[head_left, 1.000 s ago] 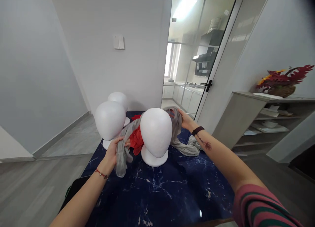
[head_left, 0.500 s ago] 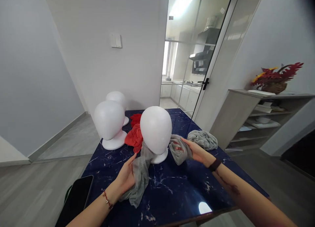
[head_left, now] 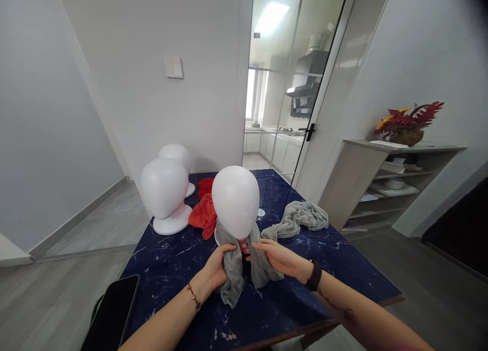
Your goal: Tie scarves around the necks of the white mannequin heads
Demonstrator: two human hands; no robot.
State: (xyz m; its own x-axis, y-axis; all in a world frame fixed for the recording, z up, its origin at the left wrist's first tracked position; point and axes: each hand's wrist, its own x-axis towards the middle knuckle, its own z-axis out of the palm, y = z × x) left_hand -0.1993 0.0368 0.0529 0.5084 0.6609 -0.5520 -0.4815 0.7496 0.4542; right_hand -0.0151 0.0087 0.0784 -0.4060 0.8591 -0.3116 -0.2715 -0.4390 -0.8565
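A white foam mannequin head [head_left: 235, 201] stands upright near the middle of the table. Around its neck runs a thin grey scarf [head_left: 232, 275], both sides of it brought to the front below the chin. My left hand [head_left: 214, 268] is closed on the shorter hanging end. The other side is gripped by my right hand [head_left: 284, 259], close by on the right, with several fingers partly hidden in the cloth. From there the scarf's long part trails to the right in a loose, twisted heap on the table. The head's base is mostly covered by cloth.
Two more white foam heads [head_left: 164, 188] stand at the left, one behind the other. Crumpled red cloth [head_left: 204, 216] lies beside the middle head. A black phone [head_left: 112, 313] rests at the near left edge of the dark blue marbled table [head_left: 171, 262].
Both hands have come together in front of the neck, bringing the scarf's two sides close. My right hand moved left and down from beside the head, and the scarf on the right stretched out.
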